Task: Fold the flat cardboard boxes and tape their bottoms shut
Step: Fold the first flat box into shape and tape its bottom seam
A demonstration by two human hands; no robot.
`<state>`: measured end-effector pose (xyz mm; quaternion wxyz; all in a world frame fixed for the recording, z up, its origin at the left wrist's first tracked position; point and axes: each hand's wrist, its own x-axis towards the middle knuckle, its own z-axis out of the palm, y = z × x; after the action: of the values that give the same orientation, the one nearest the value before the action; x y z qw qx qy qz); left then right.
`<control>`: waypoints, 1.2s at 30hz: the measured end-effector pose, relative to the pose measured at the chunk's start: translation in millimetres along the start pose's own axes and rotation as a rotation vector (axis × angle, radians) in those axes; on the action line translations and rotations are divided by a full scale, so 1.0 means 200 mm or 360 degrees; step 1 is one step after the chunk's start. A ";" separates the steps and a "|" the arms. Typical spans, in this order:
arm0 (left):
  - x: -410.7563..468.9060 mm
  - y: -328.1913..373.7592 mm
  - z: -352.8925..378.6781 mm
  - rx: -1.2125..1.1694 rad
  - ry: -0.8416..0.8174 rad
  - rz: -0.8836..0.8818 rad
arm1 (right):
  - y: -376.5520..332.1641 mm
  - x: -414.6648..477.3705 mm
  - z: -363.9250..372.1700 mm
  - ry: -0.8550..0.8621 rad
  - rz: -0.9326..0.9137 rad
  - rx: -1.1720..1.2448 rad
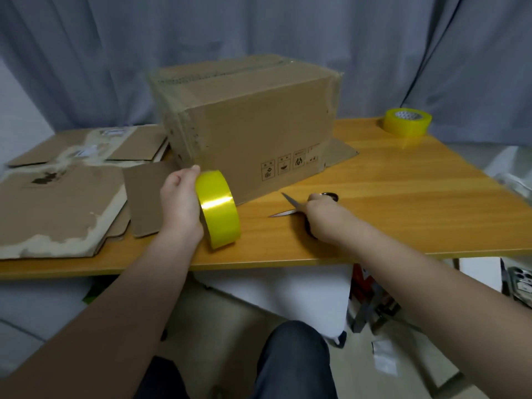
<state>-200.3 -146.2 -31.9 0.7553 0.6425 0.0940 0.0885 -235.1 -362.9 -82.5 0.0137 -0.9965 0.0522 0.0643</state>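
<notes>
One box up and taped; flat stock outstanding.

The fingers [188, 173] of the left hand [180, 203] are curled round a yellow tape roll [218, 208], held on edge; the right hand [319, 217] grips scissors [290, 208], blades apart, low over the table [403, 197]. At 12 o'clock the folded box [247, 122] stands with tape along its upturned seam, so it appears finished. At 9 o'clock flat cardboard [57, 197] lies unfolded: judged still to do. A second roll [407, 125] stands at 2 o'clock.
</notes>
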 end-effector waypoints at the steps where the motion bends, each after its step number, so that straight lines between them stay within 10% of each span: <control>1: 0.00 0.00 0.00 0.0021 -0.0015 0.0002 | -0.04 -0.01 0.00 -0.0022 -0.0055 -0.0018; 19: 0.01 0.06 -0.09 0.0287 -0.0149 0.0082 | -0.09 -0.05 -0.21 -0.0354 0.0208 0.0183; 26: 0.04 0.08 -0.11 0.0252 -0.0205 0.0064 | -0.02 -0.09 -0.39 -0.0270 -0.0322 0.1563; 36: 0.06 0.08 -0.14 0.0204 -0.0274 0.0054 | -0.14 0.07 -0.69 -0.0488 -0.0601 0.0941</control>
<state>-196.0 -114.6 -20.3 0.7163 0.6963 0.0233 0.0393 -200.0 -341.4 53.3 0.3200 -0.9204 -0.1185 0.1910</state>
